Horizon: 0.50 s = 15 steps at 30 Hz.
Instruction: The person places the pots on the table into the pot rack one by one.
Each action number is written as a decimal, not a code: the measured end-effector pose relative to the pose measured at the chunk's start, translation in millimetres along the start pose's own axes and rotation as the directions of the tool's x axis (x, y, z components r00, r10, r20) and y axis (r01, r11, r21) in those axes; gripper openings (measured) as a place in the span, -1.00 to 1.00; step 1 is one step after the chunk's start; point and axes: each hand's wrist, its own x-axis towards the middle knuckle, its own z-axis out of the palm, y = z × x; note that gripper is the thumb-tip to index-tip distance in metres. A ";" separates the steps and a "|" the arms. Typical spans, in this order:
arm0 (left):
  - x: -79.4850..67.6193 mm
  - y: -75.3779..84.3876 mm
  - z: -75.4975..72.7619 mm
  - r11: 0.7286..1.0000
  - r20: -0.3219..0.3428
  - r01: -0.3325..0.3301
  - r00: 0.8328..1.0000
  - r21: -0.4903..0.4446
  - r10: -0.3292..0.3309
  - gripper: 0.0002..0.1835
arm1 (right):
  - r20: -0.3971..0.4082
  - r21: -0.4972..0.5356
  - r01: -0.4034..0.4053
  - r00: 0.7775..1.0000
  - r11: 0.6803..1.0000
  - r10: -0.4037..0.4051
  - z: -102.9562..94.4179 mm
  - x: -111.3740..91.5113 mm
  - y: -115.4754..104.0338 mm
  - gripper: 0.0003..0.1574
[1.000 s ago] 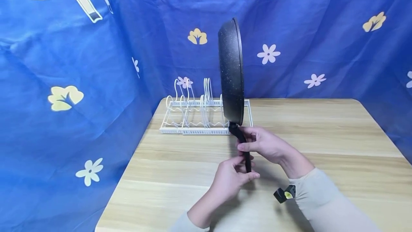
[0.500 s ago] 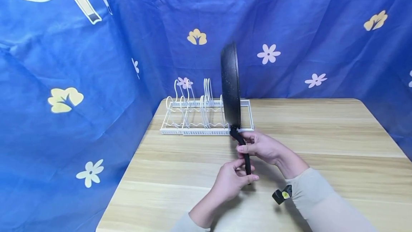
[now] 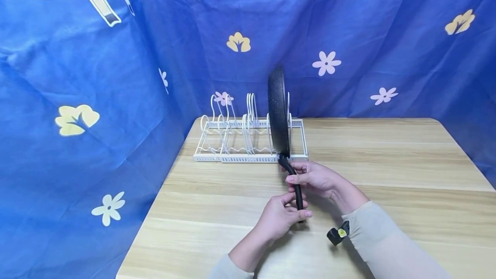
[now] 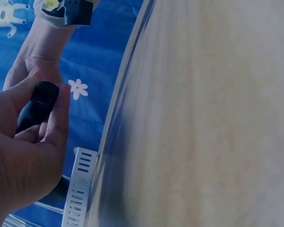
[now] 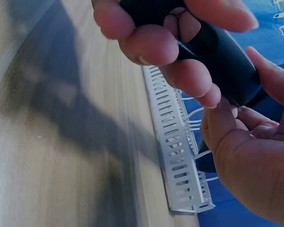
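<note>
A black speckled frying pan (image 3: 278,113) stands on edge at the right part of a white wire rack (image 3: 248,158), its handle pointing toward me. White wire dividers rise on both sides of the pan. My right hand (image 3: 315,180) grips the handle near the pan body. Closer to me, my left hand (image 3: 277,216) pinches the handle's end between thumb and fingers. In the left wrist view the handle's end (image 4: 45,97) sticks out between thumb and forefinger. The right wrist view shows both hands around the dark handle (image 5: 227,66).
The rack's other wire dividers (image 3: 221,115) stand to the left of the pan. It all rests on a light wooden table (image 3: 379,154). A blue patterned cloth (image 3: 348,33) hangs behind and at the left. A small black camera (image 3: 338,234) sits on the right wrist.
Both hands keep their hold on the handle while the pan has come down into the rack, quickly at first, then slightly. A divider now shows at the pan's right side.
</note>
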 end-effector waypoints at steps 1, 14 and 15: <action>0.5 -0.7 -0.3 1.000 0.002 0.008 1.000 -0.013 -0.008 -0.52 | 0.005 0.007 -0.003 1.000 1.000 0.003 -0.7 0.8 0.9 -0.63; 10.4 0.9 -8.3 0.998 0.020 0.032 0.999 -0.054 -0.031 -0.56 | 0.060 0.067 -0.004 0.998 0.998 0.000 -11.2 12.9 7.3 -0.69; 11.2 0.6 -9.0 0.998 0.020 0.034 0.999 -0.050 -0.033 -0.57 | 0.064 0.070 -0.004 0.998 0.998 -0.001 -11.5 13.9 7.5 -0.69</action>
